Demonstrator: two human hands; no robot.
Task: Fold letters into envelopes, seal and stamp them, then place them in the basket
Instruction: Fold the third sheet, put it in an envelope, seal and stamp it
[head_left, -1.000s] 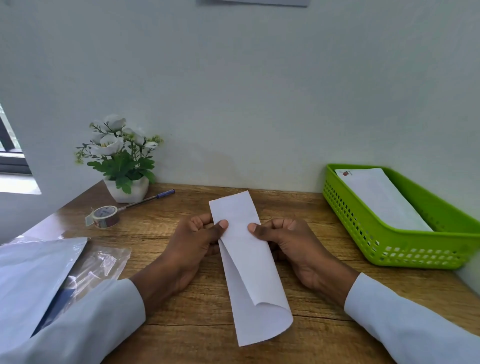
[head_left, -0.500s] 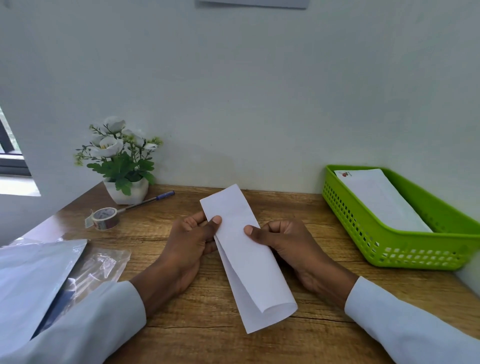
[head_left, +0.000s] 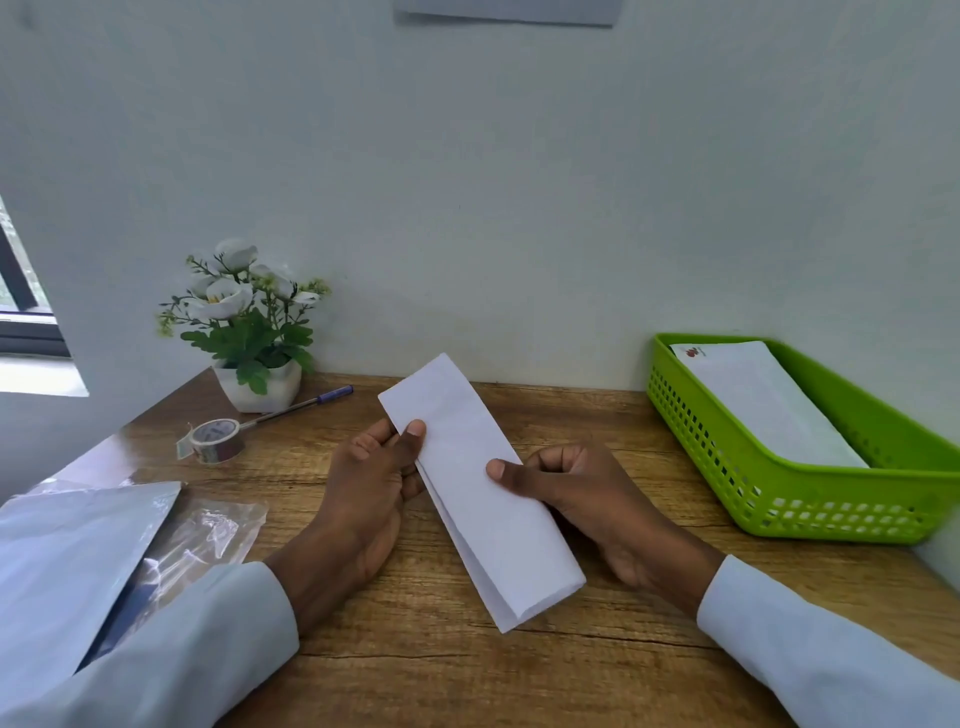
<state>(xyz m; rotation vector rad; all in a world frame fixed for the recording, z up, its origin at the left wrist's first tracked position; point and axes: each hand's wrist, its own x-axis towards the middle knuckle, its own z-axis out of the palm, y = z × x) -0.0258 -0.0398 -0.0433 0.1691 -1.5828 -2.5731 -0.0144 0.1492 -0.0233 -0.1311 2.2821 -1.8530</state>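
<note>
A white letter (head_left: 467, 467), folded lengthwise into a long narrow strip, is held slantwise above the middle of the wooden desk (head_left: 415, 665). My left hand (head_left: 363, 493) pinches its left edge near the far end, thumb on top. My right hand (head_left: 576, 499) pinches the right edge at mid-length, thumb on the paper and fingers curled beneath. The near end of the strip shows its layers slightly apart. A green plastic basket (head_left: 831, 514) stands at the right with a stamped white envelope (head_left: 753, 400) lying in it.
A potted white flower (head_left: 249, 332) stands at the back left by the wall, with a blue pen (head_left: 306, 405) and a roll of tape (head_left: 213, 441) in front of it. White envelopes (head_left: 67, 561) and a clear plastic sleeve (head_left: 208, 535) lie at the near left.
The letter has turned anticlockwise, its far end swinging left, and its loose near end has closed up flatter. Both hands kept their grip and shifted slightly.
</note>
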